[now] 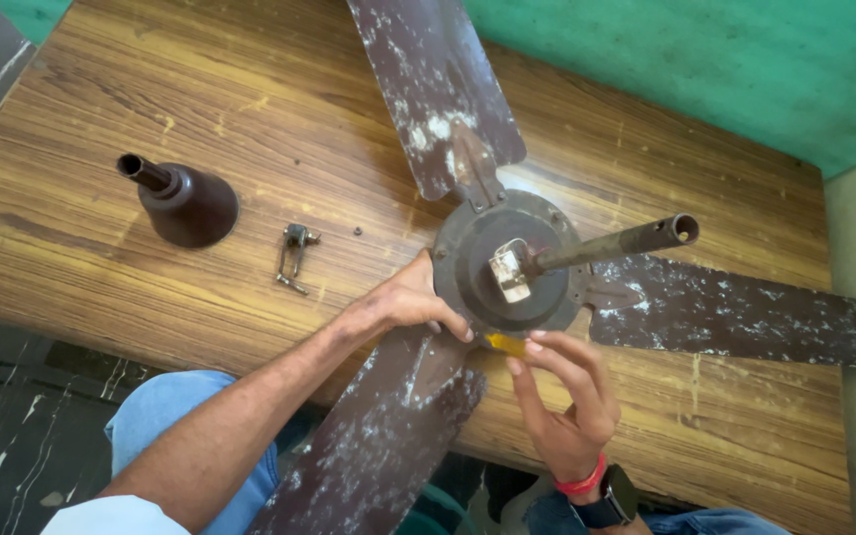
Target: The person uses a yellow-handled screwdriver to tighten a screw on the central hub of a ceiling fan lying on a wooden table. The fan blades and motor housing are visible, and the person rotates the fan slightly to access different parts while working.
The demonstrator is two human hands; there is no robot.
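A worn brown ceiling fan lies on a wooden table (250, 129). Its round motor housing (473, 260) carries a rusty down-rod (616, 243) that points right, and three flaking blades: one upward (433, 84), one to the right (735, 312), one toward me (388, 426). My left hand (408, 302) rests against the housing's lower left rim, fingers curled on it. My right hand (562, 396) pinches a small yellow-handled tool (505, 344) at the housing's lower edge.
A brown bell-shaped canopy cover (185, 201) lies on its side at the table's left. A small metal clamp (293, 255) and a tiny loose nut (357, 232) lie between it and the fan. Green wall behind; dark marbled floor to the left.
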